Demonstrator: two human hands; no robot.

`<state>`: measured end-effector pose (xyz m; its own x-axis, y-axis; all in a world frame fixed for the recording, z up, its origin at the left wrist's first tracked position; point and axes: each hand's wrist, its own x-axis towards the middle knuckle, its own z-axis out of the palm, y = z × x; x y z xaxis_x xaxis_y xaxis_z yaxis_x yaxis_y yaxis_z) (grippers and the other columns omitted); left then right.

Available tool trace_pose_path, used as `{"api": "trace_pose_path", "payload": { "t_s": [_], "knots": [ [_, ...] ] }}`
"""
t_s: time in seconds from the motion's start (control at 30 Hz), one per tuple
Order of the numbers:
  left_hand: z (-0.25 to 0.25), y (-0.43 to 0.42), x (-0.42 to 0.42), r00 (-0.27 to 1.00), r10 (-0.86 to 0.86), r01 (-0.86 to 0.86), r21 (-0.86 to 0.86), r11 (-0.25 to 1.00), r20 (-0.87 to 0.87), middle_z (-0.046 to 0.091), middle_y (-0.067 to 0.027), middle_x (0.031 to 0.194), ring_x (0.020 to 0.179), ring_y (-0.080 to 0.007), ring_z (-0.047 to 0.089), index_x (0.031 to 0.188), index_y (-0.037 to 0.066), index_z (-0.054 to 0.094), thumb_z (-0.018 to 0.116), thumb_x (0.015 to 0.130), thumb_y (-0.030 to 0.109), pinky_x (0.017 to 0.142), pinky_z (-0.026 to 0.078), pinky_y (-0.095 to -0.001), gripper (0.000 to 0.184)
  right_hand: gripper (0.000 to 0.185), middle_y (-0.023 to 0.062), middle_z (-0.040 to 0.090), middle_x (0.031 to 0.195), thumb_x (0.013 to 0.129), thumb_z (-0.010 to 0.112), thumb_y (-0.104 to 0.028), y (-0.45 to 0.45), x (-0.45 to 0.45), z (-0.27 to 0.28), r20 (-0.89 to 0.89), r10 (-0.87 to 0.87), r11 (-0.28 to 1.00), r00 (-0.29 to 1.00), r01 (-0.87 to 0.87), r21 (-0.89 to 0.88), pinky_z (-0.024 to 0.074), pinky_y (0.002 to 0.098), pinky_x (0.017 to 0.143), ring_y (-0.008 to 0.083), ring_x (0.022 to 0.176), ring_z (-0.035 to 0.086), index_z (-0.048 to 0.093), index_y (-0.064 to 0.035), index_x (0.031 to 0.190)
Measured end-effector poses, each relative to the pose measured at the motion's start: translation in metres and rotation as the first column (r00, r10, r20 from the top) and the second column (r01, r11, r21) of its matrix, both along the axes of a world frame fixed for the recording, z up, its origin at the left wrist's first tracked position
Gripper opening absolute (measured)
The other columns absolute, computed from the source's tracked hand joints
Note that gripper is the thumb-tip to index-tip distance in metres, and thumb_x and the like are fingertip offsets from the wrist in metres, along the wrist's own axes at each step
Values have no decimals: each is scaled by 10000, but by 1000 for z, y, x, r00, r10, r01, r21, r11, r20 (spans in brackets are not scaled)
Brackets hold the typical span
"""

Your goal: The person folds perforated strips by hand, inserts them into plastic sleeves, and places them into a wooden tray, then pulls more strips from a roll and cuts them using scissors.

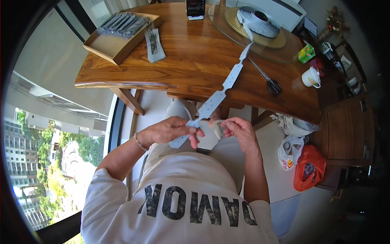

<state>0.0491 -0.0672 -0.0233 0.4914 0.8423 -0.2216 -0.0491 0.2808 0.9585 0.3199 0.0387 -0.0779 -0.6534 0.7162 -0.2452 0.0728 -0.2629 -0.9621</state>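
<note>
- Left hand (174,128): closed on one perforated strip (211,105), near its free end, above the lap.
- Right hand (243,132): fingers pinched at one small pale piece (217,129); grip unclear.
- Scissors (262,72): one pair, idle on the surface (183,65).
- Tray (100,45): one, holding several packets (122,25), count unclear.
- Roll (260,28): one; strip partly unwound, apparently uncut, much left wound.

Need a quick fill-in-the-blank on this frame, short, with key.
1. The strip runs from the roll to the person's ____ hand.
2. The scissors lie on the table, to the ____ of the strip in this view.
3. The carton near the mug is mainly ____ in colour.

Missing words: left; right; green.
</note>
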Motion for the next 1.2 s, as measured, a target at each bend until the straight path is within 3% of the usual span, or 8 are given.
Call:
{"api": "trace_pose_path", "payload": {
  "t_s": [0.2, 0.3, 0.6, 0.73, 0.9, 0.97, 1.03, 1.2],
  "knots": [
    [27, -67, -29, 983, 58, -46, 74, 996, -176, 740, -73, 928, 941, -176, 637, 1108, -37, 664, 496, 1024, 208, 918, 472, -306, 309, 279, 55, 667, 943, 980, 573, -256, 12, -44, 5, -72, 62, 998, 995, -64, -20, 523, 244, 663, 102, 748, 596, 666, -4, 1053],
    [35, -93, -40, 887, 105, -7, 215, 977, -450, 733, -102, 924, 891, -216, 666, 1174, -28, 633, 495, 1017, 167, 849, 491, -331, 285, 337, 66, 670, 938, 989, 555, -305, 8, -78, 15, -165, 49, 990, 985, -70, -119, 528, 254, 660, 100, 736, 600, 655, 6, 1069],
    [20, -149, -53, 758, 127, 18, 216, 976, -640, 728, -104, 893, 807, -254, 658, 1110, -5, 668, 558, 986, 179, 781, 492, -352, 248, 277, 58, 651, 895, 959, 615, -299, -8, -139, 4, -243, 58, 969, 968, -113, -222, 521, 254, 576, 96, 692, 592, 645, -26, 993],
    [18, -156, -59, 745, 48, -47, 20, 999, -666, 732, -96, 883, 821, -217, 673, 1102, -14, 669, 524, 1000, 171, 804, 502, -349, 256, 188, 55, 642, 873, 947, 623, -233, -16, -144, -5, -230, 113, 965, 967, -162, -208, 525, 273, 602, 101, 666, 594, 614, -45, 953],
    [-46, -136, -89, 834, 496, -549, -264, 793, -243, 722, -88, 935, 869, -158, 661, 1082, -46, 664, 472, 1017, 196, 869, 520, -298, 316, 119, 49, 628, 855, 945, 604, -168, -37, -132, -3, -340, 8, 950, 940, -113, -292, 509, 275, 595, 102, 666, 579, 593, -54, 917],
    [-69, -96, -85, 812, 554, -581, -176, 795, -183, 702, -139, 994, 911, -189, 675, 1101, -88, 626, 491, 1001, 193, 892, 525, -308, 327, 113, 44, 621, 854, 949, 593, -159, -47, -120, -4, -371, -36, 947, 928, -87, -310, 502, 275, 596, 105, 680, 574, 585, -57, 901],
    [-76, -47, -57, 742, 669, -648, -298, 701, -43, 693, -163, 1015, 935, -206, 682, 1126, -91, 613, 489, 991, 180, 869, 543, -323, 326, 110, 39, 617, 853, 949, 593, -156, -54, -105, -6, -321, -66, 950, 945, -39, -310, 502, 275, 602, 106, 692, 573, 585, -57, 903],
    [-76, 34, 13, 792, 536, -414, -386, 824, 294, 699, -175, 1034, 912, -234, 695, 1141, -58, 621, 457, 991, 151, 821, 568, -340, 306, 97, 25, 605, 860, 947, 592, -141, -64, -64, -14, -135, -172, 966, 976, 140, -219, 506, 272, 619, 104, 728, 567, 591, -48, 922]
  ]
}}
